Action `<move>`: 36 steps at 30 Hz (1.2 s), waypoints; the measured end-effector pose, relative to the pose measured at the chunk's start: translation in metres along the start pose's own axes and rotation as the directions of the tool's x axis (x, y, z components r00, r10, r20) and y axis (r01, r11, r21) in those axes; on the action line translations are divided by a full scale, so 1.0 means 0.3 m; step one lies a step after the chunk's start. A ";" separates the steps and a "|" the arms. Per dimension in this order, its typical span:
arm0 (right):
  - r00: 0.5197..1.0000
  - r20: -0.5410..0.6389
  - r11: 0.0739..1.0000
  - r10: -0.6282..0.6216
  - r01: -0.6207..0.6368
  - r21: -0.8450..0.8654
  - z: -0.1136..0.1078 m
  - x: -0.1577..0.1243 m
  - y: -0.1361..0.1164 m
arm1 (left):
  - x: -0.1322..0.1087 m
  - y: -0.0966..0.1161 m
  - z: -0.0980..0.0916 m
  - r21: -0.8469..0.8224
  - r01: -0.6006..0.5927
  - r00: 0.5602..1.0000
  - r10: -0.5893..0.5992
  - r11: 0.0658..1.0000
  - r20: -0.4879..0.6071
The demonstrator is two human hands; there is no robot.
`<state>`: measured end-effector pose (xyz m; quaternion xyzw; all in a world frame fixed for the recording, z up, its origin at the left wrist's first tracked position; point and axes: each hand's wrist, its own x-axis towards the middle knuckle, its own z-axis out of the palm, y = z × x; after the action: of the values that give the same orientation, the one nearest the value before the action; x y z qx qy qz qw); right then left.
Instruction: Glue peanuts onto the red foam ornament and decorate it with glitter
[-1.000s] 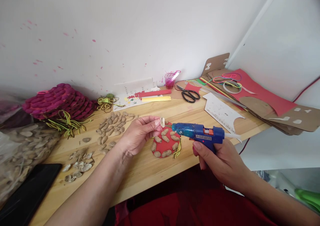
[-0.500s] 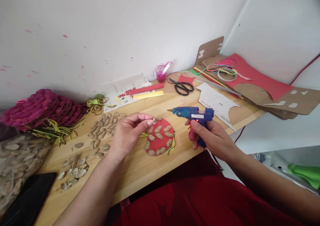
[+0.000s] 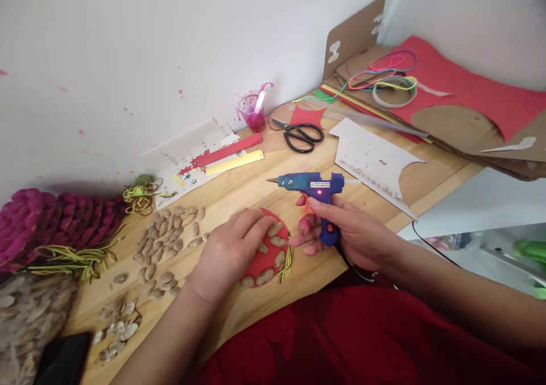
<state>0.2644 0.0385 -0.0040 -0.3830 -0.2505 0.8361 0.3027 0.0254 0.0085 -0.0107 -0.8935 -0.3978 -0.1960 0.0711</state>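
One blue glue gun (image 3: 298, 181) sits gripped in the right hand (image 3: 356, 228)! Over the red disc (image 3: 256, 265) on the table (image 3: 239, 193) comes the left hand (image 3: 232, 243), whether pinching anything, I can't tell.

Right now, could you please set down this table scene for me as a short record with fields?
Left hand: over the red disc; whatever lies beneath is hidden
Right hand: holding the blue glue gun, red light lit
On disc: peanuts, several near the edge
Loose peanuts: on the table, left of the disc
Beyond glue gun: black-handled scissors
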 end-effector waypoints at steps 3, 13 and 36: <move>0.999 0.022 0.999 0.037 -0.038 0.036 0.006 0.016 0.004 | -0.009 -0.009 0.007 0.055 -0.052 0.999 0.052 0.997 -0.001; 0.995 0.083 0.997 0.049 -0.044 -0.066 -0.023 0.042 0.038 | -0.030 -0.024 0.021 0.068 -0.085 0.996 0.083 0.994 0.034; 0.992 0.105 0.989 0.068 -0.053 -0.137 -0.019 0.033 0.019 | -0.030 -0.034 0.023 0.077 -0.067 0.993 0.060 0.995 0.100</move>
<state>0.2621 0.0425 -0.0159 -0.3636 -0.3104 0.8458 0.2367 0.0144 0.0110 -0.0209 -0.9106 -0.3797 -0.1337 0.0938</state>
